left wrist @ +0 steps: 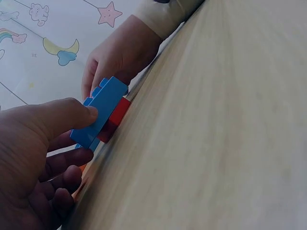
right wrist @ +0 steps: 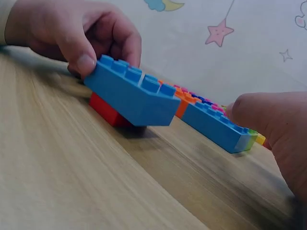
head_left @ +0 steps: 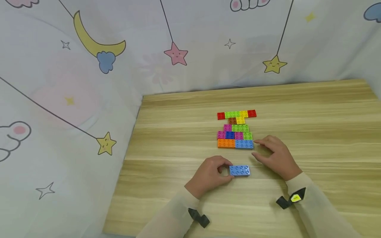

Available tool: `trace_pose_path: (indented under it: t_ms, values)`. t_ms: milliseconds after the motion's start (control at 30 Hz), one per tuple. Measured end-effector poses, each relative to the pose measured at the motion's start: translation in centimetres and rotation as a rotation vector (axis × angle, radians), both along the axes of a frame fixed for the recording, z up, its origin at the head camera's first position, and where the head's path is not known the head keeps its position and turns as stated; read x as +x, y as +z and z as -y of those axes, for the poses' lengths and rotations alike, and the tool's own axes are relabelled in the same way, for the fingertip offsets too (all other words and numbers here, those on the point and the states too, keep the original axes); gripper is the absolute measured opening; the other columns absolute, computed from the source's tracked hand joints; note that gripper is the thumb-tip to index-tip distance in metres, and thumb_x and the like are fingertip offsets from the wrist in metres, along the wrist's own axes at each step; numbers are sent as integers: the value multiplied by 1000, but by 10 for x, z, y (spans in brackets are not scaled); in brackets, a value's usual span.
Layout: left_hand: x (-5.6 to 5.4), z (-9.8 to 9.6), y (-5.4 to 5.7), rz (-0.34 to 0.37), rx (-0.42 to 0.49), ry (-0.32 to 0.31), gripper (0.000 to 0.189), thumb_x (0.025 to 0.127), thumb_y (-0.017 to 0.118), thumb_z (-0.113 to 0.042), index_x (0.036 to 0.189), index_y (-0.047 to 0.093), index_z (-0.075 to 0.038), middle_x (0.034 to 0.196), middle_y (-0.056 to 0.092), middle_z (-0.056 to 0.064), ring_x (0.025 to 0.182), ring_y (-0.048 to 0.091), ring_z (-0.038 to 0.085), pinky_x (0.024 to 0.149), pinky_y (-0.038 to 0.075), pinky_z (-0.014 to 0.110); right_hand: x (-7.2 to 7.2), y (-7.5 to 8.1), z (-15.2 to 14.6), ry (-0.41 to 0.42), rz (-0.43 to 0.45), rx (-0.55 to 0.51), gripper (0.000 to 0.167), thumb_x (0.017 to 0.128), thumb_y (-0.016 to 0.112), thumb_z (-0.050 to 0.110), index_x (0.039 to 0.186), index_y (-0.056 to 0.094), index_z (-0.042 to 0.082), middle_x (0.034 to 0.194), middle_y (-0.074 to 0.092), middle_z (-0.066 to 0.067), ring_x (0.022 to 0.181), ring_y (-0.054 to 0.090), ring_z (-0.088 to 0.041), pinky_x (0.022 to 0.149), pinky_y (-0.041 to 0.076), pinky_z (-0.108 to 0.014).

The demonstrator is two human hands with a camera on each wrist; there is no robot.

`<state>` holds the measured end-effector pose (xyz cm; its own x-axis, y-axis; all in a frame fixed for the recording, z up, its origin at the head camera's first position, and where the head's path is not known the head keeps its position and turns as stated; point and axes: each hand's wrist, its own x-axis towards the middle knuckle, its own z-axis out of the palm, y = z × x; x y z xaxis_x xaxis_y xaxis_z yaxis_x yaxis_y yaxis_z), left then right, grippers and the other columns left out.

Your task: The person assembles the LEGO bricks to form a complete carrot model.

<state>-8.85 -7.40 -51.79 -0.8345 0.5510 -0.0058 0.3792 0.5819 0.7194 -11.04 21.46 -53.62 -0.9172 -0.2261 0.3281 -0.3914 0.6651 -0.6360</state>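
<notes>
L hand (head_left: 208,175) pinches blue brick (head_left: 239,170) at one end, above red brick (right wrist: 106,109), over desk (head_left: 166,198). R hand (head_left: 276,157): thumb & fingers parted, nothing held, nr brick rows (head_left: 236,128). Blue brick prob. light, stiff, slightly slick; best gripped flat sides/ends.

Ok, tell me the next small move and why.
I'd probably bring the right hand to the free end of the held blue brick to steady it: the left hand pinches only one end, the other juts past the red brick beneath, and the right hand grips nothing.
</notes>
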Motion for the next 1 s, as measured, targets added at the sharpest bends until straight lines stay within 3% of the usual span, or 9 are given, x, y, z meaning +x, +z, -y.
trace_pose_path:
  t_ms: [367,767,1000]
  values:
    - [-2,1,-2,3,27,7,33,84,88,-29,114,76,-24,95,63,-15,76,53,6,64,46,17,-16,-4,-1,23,38,26,40,81,91,19,116,77,8,90,60,3,82,48,-13,72,42,-29]
    - [-2,2,-2,19,25,11,33,84,88,-30,114,76,-24,94,63,-15,75,52,5,63,45,17,-16,-2,3,12,89,50,38,82,89,23,115,76,11,95,62,1,85,50,-15,74,45,-35]
    - [-2,1,-2,22,21,10,33,84,88,-29,114,76,-24,93,63,-14,74,52,6,63,45,18,-18,-4,5,-5,105,118,37,84,88,26,114,77,8,94,62,0,85,52,-17,78,43,-40]
